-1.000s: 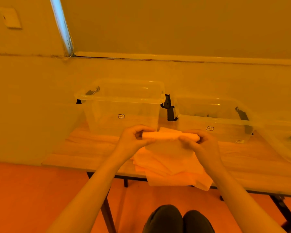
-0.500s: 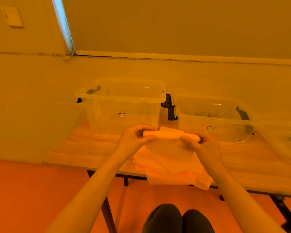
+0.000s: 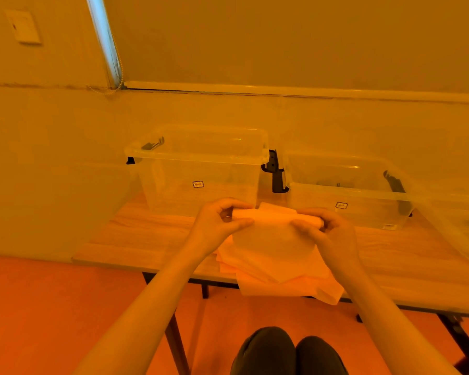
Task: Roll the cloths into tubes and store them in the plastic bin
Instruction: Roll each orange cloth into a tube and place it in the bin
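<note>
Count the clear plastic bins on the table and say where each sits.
3: tall bin behind the left hand, low bin behind the right hand, and a third bin cut off at the right edge.

Table [image 3: 136, 239] against far wall. Two bins side by side at far edge: left bin [image 3: 201, 169], right bin [image 3: 347, 196]. Cloth pile [image 3: 276, 266] at near edge, before the bins, overhanging it. Third container [image 3: 460, 226] at far right.
</note>
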